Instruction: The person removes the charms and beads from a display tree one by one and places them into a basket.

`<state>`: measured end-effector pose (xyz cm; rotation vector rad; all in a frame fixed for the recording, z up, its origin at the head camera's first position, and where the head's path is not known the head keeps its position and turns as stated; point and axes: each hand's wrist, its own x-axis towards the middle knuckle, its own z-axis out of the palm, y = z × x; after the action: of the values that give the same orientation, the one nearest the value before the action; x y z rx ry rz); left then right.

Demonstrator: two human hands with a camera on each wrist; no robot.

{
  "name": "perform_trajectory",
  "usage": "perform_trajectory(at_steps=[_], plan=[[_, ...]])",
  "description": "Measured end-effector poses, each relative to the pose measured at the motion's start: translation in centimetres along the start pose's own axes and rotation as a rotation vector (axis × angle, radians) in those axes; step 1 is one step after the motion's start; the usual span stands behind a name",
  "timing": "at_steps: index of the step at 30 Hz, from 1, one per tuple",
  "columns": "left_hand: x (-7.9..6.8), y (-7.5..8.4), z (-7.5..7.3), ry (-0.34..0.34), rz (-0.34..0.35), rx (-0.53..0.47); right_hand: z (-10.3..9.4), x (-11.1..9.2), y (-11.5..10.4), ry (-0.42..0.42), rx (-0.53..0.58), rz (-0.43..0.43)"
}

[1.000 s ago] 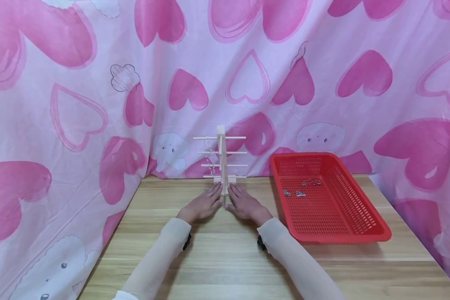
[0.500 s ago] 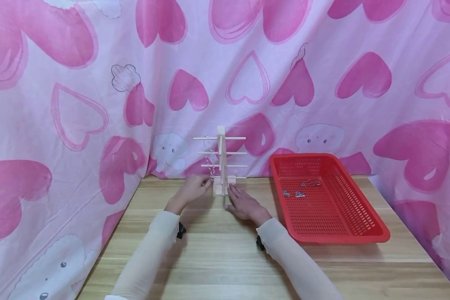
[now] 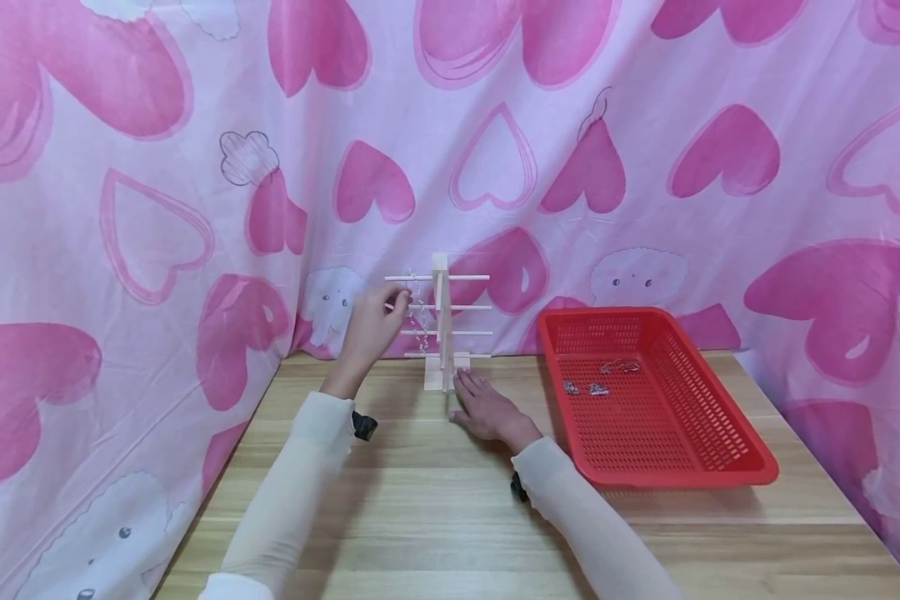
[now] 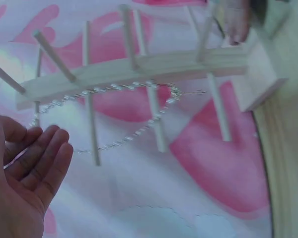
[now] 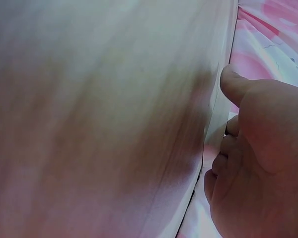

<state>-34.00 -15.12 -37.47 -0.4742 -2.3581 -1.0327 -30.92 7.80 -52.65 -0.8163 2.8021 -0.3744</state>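
Observation:
A pale wooden rack (image 3: 445, 325) with several crossbars stands near the back edge of the table. A beaded necklace (image 4: 114, 87) hangs in a loop from its top left bar. My left hand (image 3: 375, 321) is raised beside that strand, thumb and forefinger tips together right at the beads, the other fingers loosely bent; I cannot tell whether they pinch it. Low on the right side of the rack, my right hand (image 3: 489, 408) lies with extended fingers touching the base (image 3: 435, 374). In the right wrist view the right hand's thumb (image 5: 233, 84) stands apart from its fingers.
On the right of the wooden table (image 3: 435, 517) sits a red perforated basket (image 3: 675, 462). Small silvery pieces (image 3: 598, 389) and a chain-like item (image 3: 619, 367) lie inside it. A pink heart-patterned cloth (image 3: 375, 75) hangs behind the table and along its sides.
My left hand has left the rack's base, shifted left, then risen to the necklace near the upper bars. The right hand has stayed at the base.

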Motion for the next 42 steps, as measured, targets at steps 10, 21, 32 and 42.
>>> perform_trajectory(at_steps=[10,21,32,42], plan=[[0.9,1.4,0.5,0.076,0.001,0.083,0.2,0.1,0.0,0.001,0.025,-0.006],[1.3,1.4,1.5,0.087,-0.1,0.047,-0.1,0.2,-0.1,0.007,0.066,-0.022],[1.4,1.4,1.8,0.131,-0.162,0.054,-0.1,0.1,0.0,0.011,0.054,-0.028],[1.3,1.5,1.8,0.139,-0.151,0.092,0.0,0.0,0.2,0.014,0.073,-0.008]])
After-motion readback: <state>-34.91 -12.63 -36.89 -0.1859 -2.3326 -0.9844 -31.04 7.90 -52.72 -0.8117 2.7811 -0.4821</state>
